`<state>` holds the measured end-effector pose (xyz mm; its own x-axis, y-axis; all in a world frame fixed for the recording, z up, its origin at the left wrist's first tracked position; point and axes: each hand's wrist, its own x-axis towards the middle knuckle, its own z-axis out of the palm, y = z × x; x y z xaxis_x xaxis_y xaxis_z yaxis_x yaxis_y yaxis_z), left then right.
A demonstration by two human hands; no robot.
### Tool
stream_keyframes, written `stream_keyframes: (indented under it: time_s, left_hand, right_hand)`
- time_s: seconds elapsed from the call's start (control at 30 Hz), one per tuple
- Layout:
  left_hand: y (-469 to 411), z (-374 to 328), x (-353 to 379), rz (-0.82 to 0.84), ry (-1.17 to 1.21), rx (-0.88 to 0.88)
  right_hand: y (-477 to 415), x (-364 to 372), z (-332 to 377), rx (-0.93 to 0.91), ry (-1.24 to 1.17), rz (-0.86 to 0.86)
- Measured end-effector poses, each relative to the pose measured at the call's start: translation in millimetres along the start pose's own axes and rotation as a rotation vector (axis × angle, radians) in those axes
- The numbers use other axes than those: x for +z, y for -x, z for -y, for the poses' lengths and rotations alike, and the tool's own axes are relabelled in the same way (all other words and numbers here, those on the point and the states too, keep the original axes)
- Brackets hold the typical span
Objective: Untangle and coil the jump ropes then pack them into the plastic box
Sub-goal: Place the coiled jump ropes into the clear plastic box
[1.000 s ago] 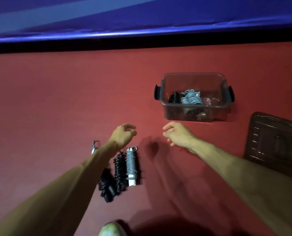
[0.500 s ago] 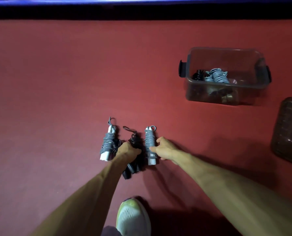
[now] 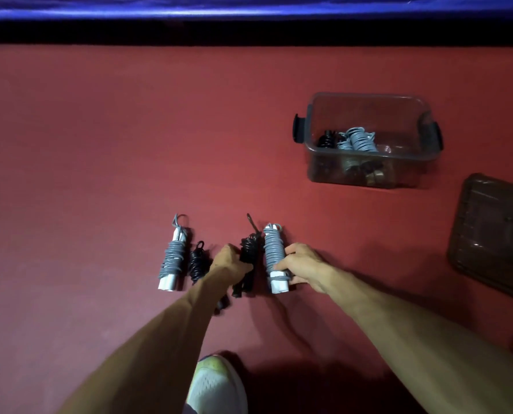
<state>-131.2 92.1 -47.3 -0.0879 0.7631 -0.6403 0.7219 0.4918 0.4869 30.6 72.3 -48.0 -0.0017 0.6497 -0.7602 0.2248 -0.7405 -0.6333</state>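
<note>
Several coiled jump ropes lie in a row on the red floor. My right hand [image 3: 304, 265] grips a grey coiled rope with white handles [image 3: 272, 252] at the row's right end. My left hand [image 3: 229, 259] grips a black coiled rope [image 3: 249, 249] just left of it. Another black coil [image 3: 197, 262] and a second grey coil with white handles [image 3: 173, 259] lie untouched further left. The clear plastic box [image 3: 368, 162] stands at the upper right, with a grey coil [image 3: 358, 140] and a black coil [image 3: 327, 140] inside.
The dark box lid [image 3: 494, 234] lies on the floor at the right edge. My shoe [image 3: 216, 386] shows at the bottom centre. A blue padded edge [image 3: 249, 8] runs along the far side of the red floor.
Both hands came down from above the floor to the row of coils. My left hand closed on the black coil and my right hand wrapped round the grey one.
</note>
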Motion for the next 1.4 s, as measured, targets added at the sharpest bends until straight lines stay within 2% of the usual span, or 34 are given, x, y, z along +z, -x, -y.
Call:
stream_keyframes:
  time_s: [0.1,0.2,0.33,0.53,0.63,0.8,1.03,1.2,1.4]
  left_hand:
    - [0.2,-28.0,1.9,0.007,0.347,-0.037]
    - [7.3,-68.5,-0.1,-0.023,0.596,0.047]
    - [25.8,-136.8,-11.1,-0.010,0.811,0.221]
    - [31.3,-229.8,-7.0,0.065,0.983,0.339]
    - [13.9,-264.0,4.3,0.090,0.949,0.334]
    - [-25.1,-292.3,23.1,0.022,0.805,0.310]
    - [-72.1,-306.4,42.4,-0.026,0.641,0.323]
    - [-93.9,-317.2,55.7,0.017,0.479,0.337]
    - [-98.6,-321.1,59.4,0.077,0.338,0.387]
  right_hand:
    - [21.4,-42.5,11.0,-0.069,-0.049,-0.040]
    - [42.4,-91.0,29.7,-0.155,-0.075,-0.098]
    - [64.8,-153.4,59.9,-0.278,-0.130,-0.210]
    - [68.6,-224.3,96.4,-0.419,-0.261,-0.347]
    - [47.4,-249.2,105.8,-0.431,-0.323,-0.402]
    - [3.7,-270.5,107.6,-0.391,-0.418,-0.438]
    - [-48.7,-280.0,115.3,-0.294,-0.379,-0.529]
    - [-69.8,-280.0,125.2,-0.275,-0.368,-0.449]
    - [-82.7,-284.5,118.6,-0.213,-0.292,-0.445]
